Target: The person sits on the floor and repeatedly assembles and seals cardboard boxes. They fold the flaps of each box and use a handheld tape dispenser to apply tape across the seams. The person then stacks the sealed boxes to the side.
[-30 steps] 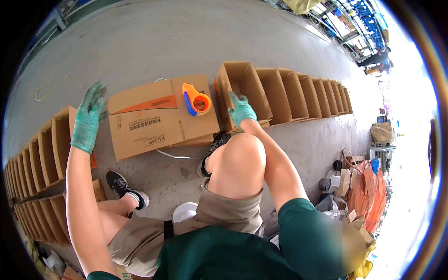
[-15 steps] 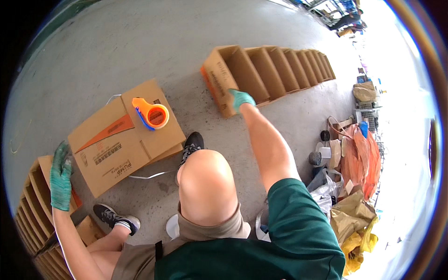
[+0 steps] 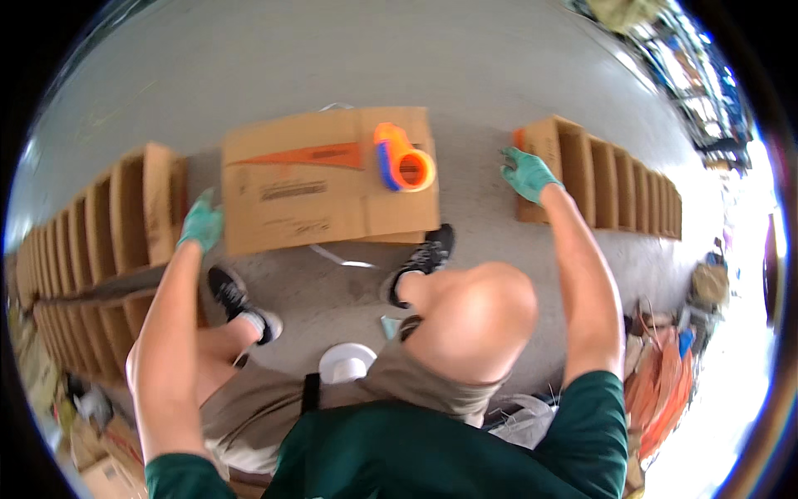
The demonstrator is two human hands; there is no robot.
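Note:
Flattened brown cartons point(image 3: 291, 208) with an orange print lie stacked on the floor in front of me. On their right part rests an orange-and-blue tape dispenser point(image 3: 400, 151). My left hand point(image 3: 201, 223), in a green glove, is open beside the cartons' left edge and holds nothing. To its left stands a row of open-topped boxes point(image 3: 156, 195). My right hand point(image 3: 529, 175), gloved alike, has its fingers apart at the near end of another box row point(image 3: 542, 137) on the right. Whether it touches that end box, I cannot tell.
A second row of boxes point(image 3: 108, 337) stands at the lower left. White strapping point(image 3: 341, 259) runs from under the flat cartons. A round white object point(image 3: 347, 363) sits between my legs. Orange bags point(image 3: 661, 378) lie at the right, with shelving point(image 3: 702, 91) farther off.
My view has turned, so the flat cartons appear farther right. My right hand has come off the right box row's side to its near end. My left hand is now beside the flat cartons.

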